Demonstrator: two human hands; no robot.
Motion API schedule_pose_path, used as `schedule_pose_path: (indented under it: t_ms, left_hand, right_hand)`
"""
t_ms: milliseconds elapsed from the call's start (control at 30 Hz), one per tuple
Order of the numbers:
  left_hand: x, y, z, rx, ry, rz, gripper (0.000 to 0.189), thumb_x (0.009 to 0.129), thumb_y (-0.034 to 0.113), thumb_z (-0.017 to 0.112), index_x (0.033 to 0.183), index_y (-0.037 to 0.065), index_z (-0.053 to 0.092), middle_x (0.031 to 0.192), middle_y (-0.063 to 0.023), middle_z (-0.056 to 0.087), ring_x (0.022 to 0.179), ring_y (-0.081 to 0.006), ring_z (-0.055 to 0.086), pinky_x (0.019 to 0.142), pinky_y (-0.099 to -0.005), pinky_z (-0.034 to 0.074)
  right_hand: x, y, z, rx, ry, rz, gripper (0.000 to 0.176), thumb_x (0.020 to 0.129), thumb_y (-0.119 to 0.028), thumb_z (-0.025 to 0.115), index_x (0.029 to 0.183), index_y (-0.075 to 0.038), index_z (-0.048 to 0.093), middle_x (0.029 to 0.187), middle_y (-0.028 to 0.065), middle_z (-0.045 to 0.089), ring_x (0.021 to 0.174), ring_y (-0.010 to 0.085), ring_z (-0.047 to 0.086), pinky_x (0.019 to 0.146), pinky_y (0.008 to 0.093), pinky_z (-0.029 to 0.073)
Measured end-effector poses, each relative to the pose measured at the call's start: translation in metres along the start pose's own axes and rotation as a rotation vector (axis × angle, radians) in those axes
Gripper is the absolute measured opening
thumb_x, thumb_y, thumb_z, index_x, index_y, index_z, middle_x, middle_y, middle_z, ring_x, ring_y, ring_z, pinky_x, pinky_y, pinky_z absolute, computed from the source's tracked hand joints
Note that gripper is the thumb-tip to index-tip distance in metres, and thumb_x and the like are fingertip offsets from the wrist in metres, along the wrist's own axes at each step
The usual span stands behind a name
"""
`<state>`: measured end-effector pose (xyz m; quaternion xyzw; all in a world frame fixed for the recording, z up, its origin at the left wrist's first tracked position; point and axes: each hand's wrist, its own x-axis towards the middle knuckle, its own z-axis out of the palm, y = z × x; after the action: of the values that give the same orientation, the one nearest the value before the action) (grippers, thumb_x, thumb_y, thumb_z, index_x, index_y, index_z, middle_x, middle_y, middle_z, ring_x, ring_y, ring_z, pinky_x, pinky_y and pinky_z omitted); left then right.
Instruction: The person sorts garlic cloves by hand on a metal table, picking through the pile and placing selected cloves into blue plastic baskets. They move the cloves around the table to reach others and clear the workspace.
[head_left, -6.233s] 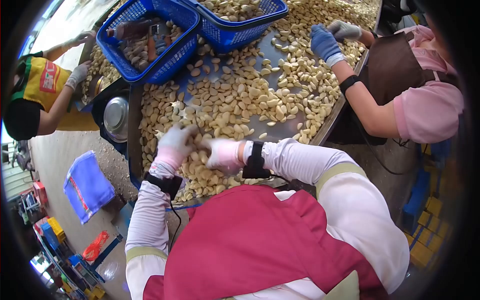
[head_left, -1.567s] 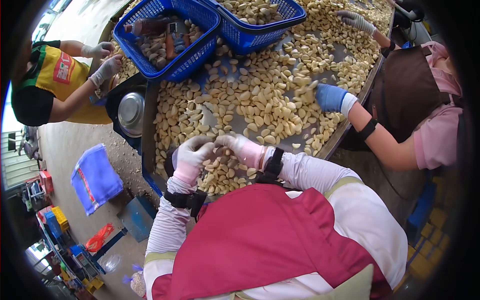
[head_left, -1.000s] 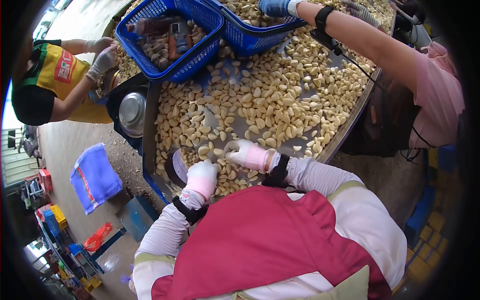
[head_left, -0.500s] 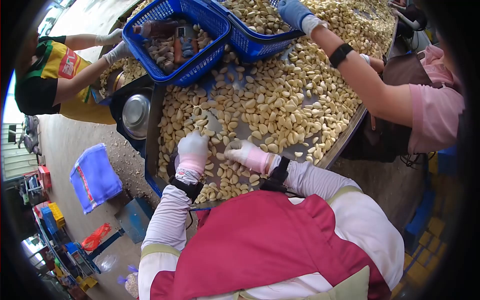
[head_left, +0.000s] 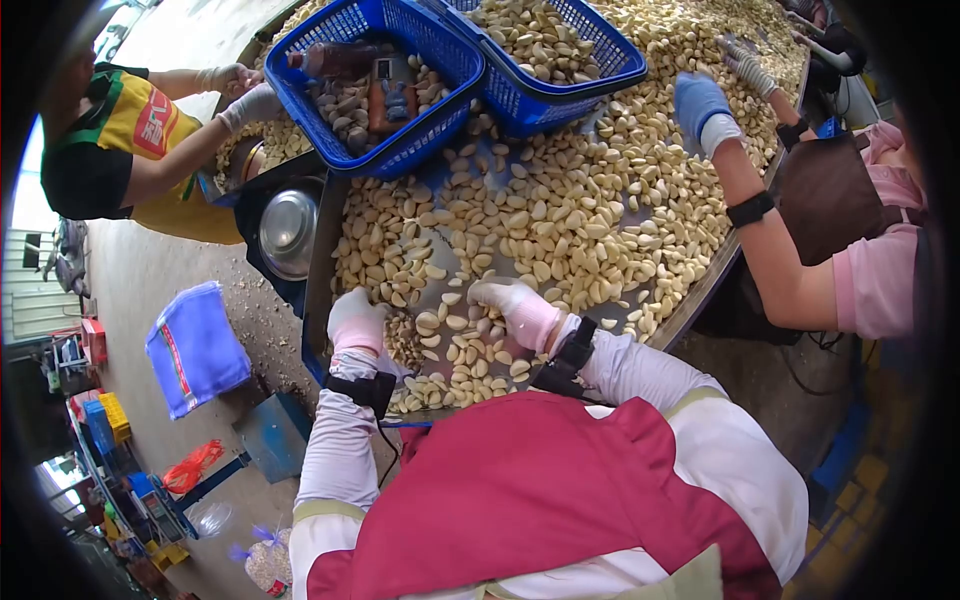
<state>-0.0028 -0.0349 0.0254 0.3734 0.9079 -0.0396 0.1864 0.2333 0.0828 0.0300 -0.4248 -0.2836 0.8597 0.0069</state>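
Pale peeled garlic cloves (head_left: 560,225) cover the metal tabletop (head_left: 432,290). My left hand (head_left: 357,322), in a white and pink glove, is at the table's left edge with its fingers curled in. Beside it lies a small heap of brownish bits (head_left: 404,342). My right hand (head_left: 517,308), gloved alike, bends over the cloves near the front, fingers curled downward and pointing left. A few darker cloves (head_left: 485,326) lie in the shadow under its palm. What either hand holds, if anything, is hidden by the fingers.
Two blue baskets (head_left: 375,160) stand at the back; one holds cloves and bottles, the other cloves. A metal bowl (head_left: 288,228) is at the left edge. Co-workers' gloved hands (head_left: 702,105) are at the right and upper left. A blue sack (head_left: 198,348) lies on the floor.
My left hand has moved left and down, away from the cloves, uncovering the brownish bits. My right hand has shifted slightly right. The right co-worker's blue-gloved hand has left the basket.
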Motion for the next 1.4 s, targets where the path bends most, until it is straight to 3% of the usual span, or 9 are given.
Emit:
schedule_pose_path:
  t_ms: [267,333,400,467,900,1000,1067,1133,1400]
  left_hand:
    - [0.0,-0.005,0.005,-0.263,-0.029,0.076,0.033,0.073,0.029,0.077,0.094,0.003,0.075,0.088,-0.0196,0.072,0.086,-0.0332,0.07,0.08,-0.0376,0.053]
    - [-0.025,0.02,0.003,-0.787,-0.272,0.131,0.032,0.074,0.026,0.077,0.095,0.002,0.074,0.083,-0.0177,0.072,0.079,-0.0287,0.071,0.077,-0.0349,0.054]
    - [-0.041,0.044,-0.018,-0.895,-0.394,0.04,0.03,0.076,0.023,0.075,0.098,0.002,0.074,0.087,-0.018,0.073,0.079,-0.025,0.07,0.076,-0.0322,0.053]
    - [-0.008,0.022,0.005,-0.332,0.234,0.235,0.021,0.08,0.021,0.071,0.094,0.006,0.074,0.088,-0.0179,0.069,0.085,-0.0351,0.067,0.078,-0.0403,0.053]
    - [0.016,0.023,0.002,-0.174,0.072,0.196,0.026,0.076,0.024,0.072,0.096,0.007,0.07,0.093,-0.0166,0.07,0.092,-0.0368,0.066,0.082,-0.0439,0.052]
    - [0.02,0.017,0.008,-0.329,0.181,0.269,0.023,0.076,0.018,0.071,0.095,0.005,0.07,0.091,-0.0175,0.07,0.091,-0.0361,0.067,0.08,-0.0422,0.053]
    - [0.002,0.027,0.004,-0.658,0.128,0.274,0.024,0.075,0.008,0.073,0.097,-0.002,0.069,0.085,-0.0132,0.072,0.077,-0.0198,0.069,0.074,-0.0301,0.054]
    - [-0.033,0.067,-0.009,-0.951,-0.132,0.415,0.027,0.076,0.009,0.075,0.1,-0.003,0.069,0.084,-0.0107,0.071,0.076,-0.015,0.067,0.074,-0.0283,0.054]
    - [-0.003,0.113,0.014,-0.204,0.251,0.528,0.027,0.079,0.036,0.072,0.09,0.011,0.074,0.085,-0.0116,0.068,0.084,-0.0306,0.066,0.073,-0.0427,0.052]
  right_hand:
    - [0.006,0.007,0.013,-0.179,-0.009,-0.011,0.028,0.093,-0.029,0.061,0.107,-0.004,0.064,0.088,0.004,0.067,0.067,0.0121,0.063,0.05,0.0234,0.047]
    - [0.007,0.013,0.013,-0.157,0.103,-0.1,0.033,0.093,-0.033,0.06,0.109,-0.004,0.064,0.089,0.0047,0.067,0.069,0.013,0.064,0.051,0.0231,0.048]
    - [0.008,0.012,0.018,-0.112,0.166,-0.035,0.033,0.094,-0.035,0.058,0.106,-0.005,0.064,0.085,0.0046,0.066,0.063,0.013,0.063,0.048,0.0235,0.047]
    - [0.014,0.012,0.017,-0.105,-0.028,0.063,0.03,0.094,-0.034,0.056,0.103,-0.007,0.064,0.081,0.0039,0.065,0.057,0.0114,0.061,0.045,0.0239,0.045]
    - [0.007,0.015,0.017,-0.158,-0.048,-0.031,0.027,0.095,-0.032,0.057,0.098,-0.007,0.064,0.082,0.0034,0.063,0.061,0.0114,0.061,0.046,0.024,0.047]
    - [-0.005,0.012,0.015,-0.179,-0.026,-0.044,0.025,0.094,-0.029,0.056,0.098,-0.006,0.064,0.083,0.0042,0.062,0.062,0.0127,0.061,0.047,0.0241,0.046]
    - [-0.004,0.007,0.011,-0.178,-0.014,-0.067,0.024,0.093,-0.028,0.056,0.1,-0.006,0.064,0.084,0.0053,0.063,0.062,0.0135,0.061,0.047,0.0239,0.045]
    - [0.0,0.01,0.004,0.038,0.101,-0.062,0.028,0.096,-0.033,0.054,0.106,-0.008,0.061,0.084,0.0047,0.062,0.066,0.0144,0.062,0.049,0.0247,0.048]
    - [0.007,-0.044,-0.008,0.324,0.025,-0.171,0.023,0.098,-0.031,0.055,0.1,-0.008,0.057,0.081,0.0054,0.063,0.061,0.0129,0.056,0.045,0.0232,0.041]
